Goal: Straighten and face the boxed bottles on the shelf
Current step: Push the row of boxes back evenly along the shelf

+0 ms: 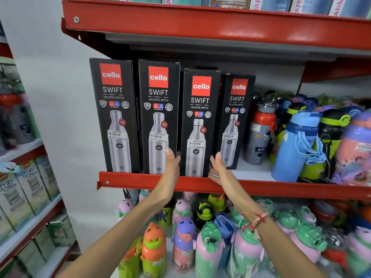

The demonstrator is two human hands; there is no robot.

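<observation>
We have both hands raised to the red shelf in the middle of the frame, where four black boxed bottles stand upright in a row. Our left hand lies flat against the left side of the third box, low down near its base, and our right hand lies against its right side at the same height. The fingers of both hands are open and stretched, not curled; we press the box between the palms rather than grip it.

The long axis of this box is vertical, and the box sits directly between our two hands, so neither hand is clearly nearer. Its front face looks toward us, and its bottom edge stands at the front lip of the shelf, like the first box and the second box at the left. The fourth box, to the right in the frame, stands further back on the shelf and looks smaller.

We judge that the third box is nearly in line, and that the fourth box should be pulled forward next, by the right hand, which is beside it. The loose coloured bottles at the right stand close, so a wide movement may knock them.
</observation>
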